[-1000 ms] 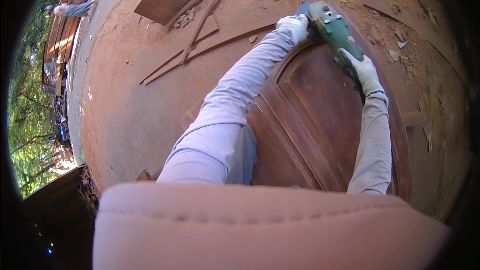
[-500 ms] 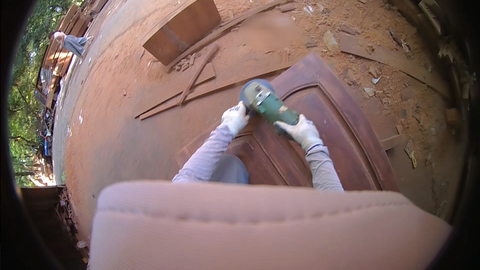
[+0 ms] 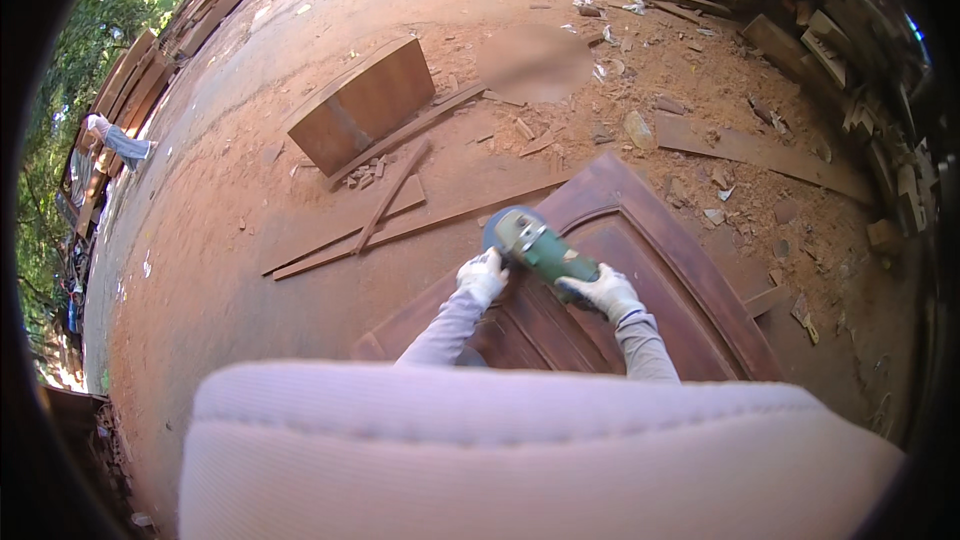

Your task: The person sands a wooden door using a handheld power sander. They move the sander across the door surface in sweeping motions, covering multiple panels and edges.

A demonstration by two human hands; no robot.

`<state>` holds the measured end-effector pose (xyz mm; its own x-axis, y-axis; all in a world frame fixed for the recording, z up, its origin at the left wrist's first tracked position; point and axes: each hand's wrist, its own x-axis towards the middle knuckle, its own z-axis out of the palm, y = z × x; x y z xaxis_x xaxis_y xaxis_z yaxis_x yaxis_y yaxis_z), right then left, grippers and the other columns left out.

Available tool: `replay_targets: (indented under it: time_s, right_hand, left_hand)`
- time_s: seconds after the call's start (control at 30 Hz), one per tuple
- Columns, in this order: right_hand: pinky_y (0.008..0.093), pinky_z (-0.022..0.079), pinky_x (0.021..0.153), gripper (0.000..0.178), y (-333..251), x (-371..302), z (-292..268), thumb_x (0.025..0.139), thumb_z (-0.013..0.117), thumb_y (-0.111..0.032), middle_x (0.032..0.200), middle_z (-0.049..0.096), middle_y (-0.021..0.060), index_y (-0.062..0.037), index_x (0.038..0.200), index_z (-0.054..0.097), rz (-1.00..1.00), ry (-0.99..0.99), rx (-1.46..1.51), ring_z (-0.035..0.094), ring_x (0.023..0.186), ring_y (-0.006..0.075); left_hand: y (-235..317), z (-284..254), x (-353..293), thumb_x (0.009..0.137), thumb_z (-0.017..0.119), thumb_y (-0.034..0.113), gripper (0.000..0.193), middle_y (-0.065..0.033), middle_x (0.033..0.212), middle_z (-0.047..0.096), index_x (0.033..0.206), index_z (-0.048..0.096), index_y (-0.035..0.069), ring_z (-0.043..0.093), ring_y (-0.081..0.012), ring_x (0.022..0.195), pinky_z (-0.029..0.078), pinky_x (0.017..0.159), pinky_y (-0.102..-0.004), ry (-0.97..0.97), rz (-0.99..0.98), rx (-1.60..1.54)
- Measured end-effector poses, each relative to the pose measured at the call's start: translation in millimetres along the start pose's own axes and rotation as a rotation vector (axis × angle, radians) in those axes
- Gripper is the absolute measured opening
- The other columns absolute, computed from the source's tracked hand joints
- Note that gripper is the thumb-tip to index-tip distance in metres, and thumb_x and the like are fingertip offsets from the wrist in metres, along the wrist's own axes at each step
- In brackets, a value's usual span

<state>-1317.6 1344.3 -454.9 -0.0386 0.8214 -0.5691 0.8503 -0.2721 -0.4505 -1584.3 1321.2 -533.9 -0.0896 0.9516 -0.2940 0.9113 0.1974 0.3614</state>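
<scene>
White-gloved left hand (image 3: 482, 277) wrapped round the front grip, right hand (image 3: 604, 291) clamped on the body of the green grinder (image 3: 540, 248). Pulled back from the far arch toward the middle of the reddish door (image 3: 690, 285) lying flat on dusty ground (image 3: 240, 170); sanding apparently moving along the raised frame.

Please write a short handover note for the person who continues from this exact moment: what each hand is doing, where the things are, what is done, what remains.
Left hand: gloved, grips the side of the green angle grinder near its head.
Right hand: gloved, shut around the grinder's rear body.
Grinder disc sits at the arched upper part of the dark brown wooden door, which lies flat on the dusty ground.
Nearby: long wooden strips to the left, a brown wooden panel beyond them, scrap wood on the right.
Done: cannot tell how much of the door is sanded.
Left: probably the rest of the door surface.
</scene>
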Motion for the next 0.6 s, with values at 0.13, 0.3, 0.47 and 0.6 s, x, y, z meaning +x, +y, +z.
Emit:
replay_targets:
  time_s: [0.13,0.3,0.47,0.6]
  right_hand:
    - [0.0436,0.050,0.103,0.097,24,-8,-14,0.065,0.080,-0.076,0.124,0.070,0.0227,-0.0057,0.130,0.065,-0.039,0.154,0.183,0.064,0.121,0.0343]
    - [0.0345,0.056,0.082,0.062,80,-101,-7,0.080,0.086,-0.046,0.104,0.077,0.0133,-0.0017,0.120,0.068,0.139,0.302,0.219,0.072,0.091,0.0185]
    - [0.0407,0.054,0.083,0.051,181,-184,48,0.083,0.084,-0.040,0.103,0.076,0.0169,-0.0031,0.114,0.068,0.122,0.508,0.444,0.074,0.095,0.0288]
    - [0.0378,0.054,0.082,0.046,206,-229,58,0.086,0.083,-0.034,0.100,0.076,0.0124,-0.0009,0.113,0.068,0.355,0.507,0.609,0.072,0.089,0.0214]
  left_hand:
    - [29,-9,15,0.086,0.070,0.031,0.035,-0.0152,0.092,0.073,0.111,0.059,0.008,0.071,-0.0357,0.089,0.056,0.077,-0.0503,0.258,0.231,-0.026]
    - [87,29,-44,0.085,0.072,0.032,0.035,-0.0140,0.092,0.073,0.111,0.061,0.011,0.072,-0.0357,0.087,0.057,0.075,-0.0501,0.050,0.266,-0.076]
    - [156,55,-91,0.089,0.070,0.034,0.031,-0.0122,0.099,0.073,0.109,0.059,0.014,0.072,-0.0342,0.094,0.056,0.079,-0.0485,-0.253,0.381,-0.035]
    - [197,79,-109,0.090,0.069,0.031,0.028,-0.0104,0.096,0.074,0.109,0.059,0.014,0.072,-0.0338,0.092,0.056,0.077,-0.0480,-0.317,0.555,-0.023]
